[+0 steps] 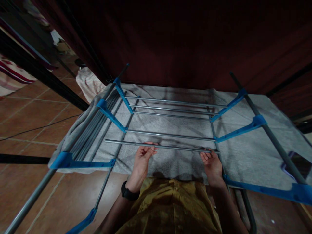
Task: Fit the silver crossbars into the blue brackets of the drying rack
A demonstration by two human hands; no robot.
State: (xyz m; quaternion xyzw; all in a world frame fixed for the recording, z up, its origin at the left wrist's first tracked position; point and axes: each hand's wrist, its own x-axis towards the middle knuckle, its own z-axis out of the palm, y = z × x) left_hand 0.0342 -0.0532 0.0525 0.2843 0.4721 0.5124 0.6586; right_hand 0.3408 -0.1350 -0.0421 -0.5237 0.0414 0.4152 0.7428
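A thin grey metal rod [177, 148] runs crosswise in front of me, pinched near its middle-left by my left hand [144, 159]. Toward its right end, my right hand [211, 162] grips the same rod with curled fingers. Around both hands stands a partly built rack: grey poles [270, 138] on either side carry blue plastic brackets [112, 117]. Several crossbars [170, 134] span between the brackets beyond my hands. The held rod's left end sticks out past the left thin pole and lies free of any bracket. At its right end, contact with the right thin pole is unclear.
A grey blanket [161, 162] covers the surface under the rack. Several loose rods [97, 125] lie at its left. A dark-framed phone-like object [298, 164] rests at the right. A maroon curtain [182, 48] hangs behind; tiled floor [29, 123] shows at the left.
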